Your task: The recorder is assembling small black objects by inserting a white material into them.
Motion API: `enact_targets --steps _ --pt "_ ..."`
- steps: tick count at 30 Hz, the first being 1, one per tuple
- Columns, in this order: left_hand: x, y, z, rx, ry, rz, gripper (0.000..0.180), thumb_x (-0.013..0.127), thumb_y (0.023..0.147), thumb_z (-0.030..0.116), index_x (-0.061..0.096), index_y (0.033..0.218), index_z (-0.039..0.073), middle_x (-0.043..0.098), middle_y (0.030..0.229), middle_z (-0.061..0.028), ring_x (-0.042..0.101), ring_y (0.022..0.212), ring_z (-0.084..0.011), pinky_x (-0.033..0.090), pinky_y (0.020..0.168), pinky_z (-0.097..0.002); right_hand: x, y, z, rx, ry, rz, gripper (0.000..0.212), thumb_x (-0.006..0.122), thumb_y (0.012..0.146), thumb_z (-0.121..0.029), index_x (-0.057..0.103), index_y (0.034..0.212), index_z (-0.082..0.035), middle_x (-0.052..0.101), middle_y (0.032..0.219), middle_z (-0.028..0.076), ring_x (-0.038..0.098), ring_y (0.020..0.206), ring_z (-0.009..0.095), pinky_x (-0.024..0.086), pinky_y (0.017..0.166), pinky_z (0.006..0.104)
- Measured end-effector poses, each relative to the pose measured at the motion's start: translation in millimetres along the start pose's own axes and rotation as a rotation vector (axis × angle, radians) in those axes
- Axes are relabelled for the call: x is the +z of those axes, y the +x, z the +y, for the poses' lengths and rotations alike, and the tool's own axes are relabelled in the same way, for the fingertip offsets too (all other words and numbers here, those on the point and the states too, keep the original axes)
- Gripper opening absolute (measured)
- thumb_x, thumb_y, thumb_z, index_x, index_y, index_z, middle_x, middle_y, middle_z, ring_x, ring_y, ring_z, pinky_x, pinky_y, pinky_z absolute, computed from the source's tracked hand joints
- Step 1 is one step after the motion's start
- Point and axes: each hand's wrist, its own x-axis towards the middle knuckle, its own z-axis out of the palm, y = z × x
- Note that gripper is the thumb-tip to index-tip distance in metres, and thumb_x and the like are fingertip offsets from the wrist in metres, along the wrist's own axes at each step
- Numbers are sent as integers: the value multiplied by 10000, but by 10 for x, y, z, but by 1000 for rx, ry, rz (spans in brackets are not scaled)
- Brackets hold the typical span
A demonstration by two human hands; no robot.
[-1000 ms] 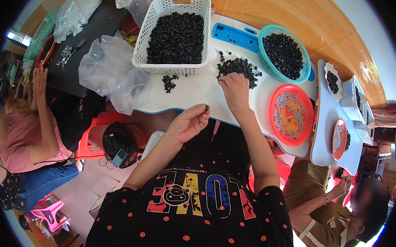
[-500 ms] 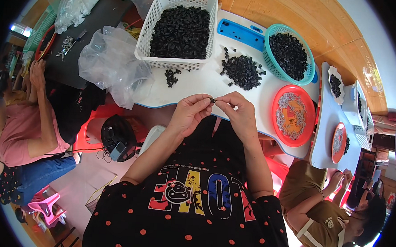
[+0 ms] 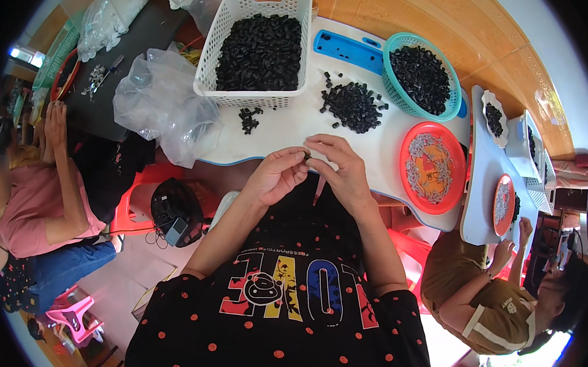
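A small black plastic part [image 3: 307,155] is held in front of my chest, just off the table's near edge. My left hand [image 3: 276,177] pinches it between thumb and fingertips. On its other side my right hand [image 3: 345,173] has its thumb tip against the part, with the fingers arched over it; the fingertips partly hide the piece. Beyond my hands, a pile of black plastic parts [image 3: 353,107] lies on the white table [image 3: 270,130]. A smaller cluster of black bits [image 3: 249,120] sits to its left. An orange-red tray [image 3: 454,197] on the right holds many thin silvery pieces.
A white perforated basket [image 3: 211,59] and a turquoise basket [image 3: 399,96] hold black parts. Between them lies a blue tray [image 3: 344,50]. Clear plastic bags [image 3: 162,107] rest at the table's left. Co-workers sit at left [image 3: 47,190] and right [image 3: 481,299].
My right fingers have lifted and arched above the black part, where earlier both hands met at it fingertip to fingertip. The part sits slightly further left and lower in view.
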Motion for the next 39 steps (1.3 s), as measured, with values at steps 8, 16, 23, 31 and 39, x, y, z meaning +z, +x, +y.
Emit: enact_targets --steps 8,16,23,31,39 --pt "-71 -27 5 -85 -21 -91 154 577 961 87 644 1047 -22 651 922 -48 610 776 -89 515 686 -220 -63 -48 -54 295 180 -223 273 666 870 -80 688 1142 -65 709 1046 75 646 889 197 548 775 293" --pt "-93 -66 -91 -63 -45 -133 157 581 964 99 642 1061 -9 645 946 -43 608 784 -80 524 700 -220 21 -162 -7 283 257 -132 256 671 869 -65 700 1124 -73 707 1015 86 644 839 141 550 709 259" --pt "60 -52 -35 -78 -34 -61 216 587 959 104 592 1136 -19 622 1026 -55 593 820 -70 521 706 -213 31 -155 7 325 342 -55 291 698 831 10 692 1117 -39 670 1085 91 579 833 92 512 647 217" --pt "87 -57 -53 -74 -108 -112 167 570 968 97 599 1088 -16 634 940 -47 612 799 -89 539 718 -225 72 -198 -27 25 23 181 238 760 774 -24 715 1007 -31 677 1066 81 615 827 160 515 744 275" --pt "119 -62 -56 -83 -164 -71 139 588 958 96 621 1041 -10 663 931 -57 642 802 -105 546 733 -211 48 -220 -135 363 391 190 154 657 872 12 714 1016 10 667 1005 91 589 887 129 462 799 234"
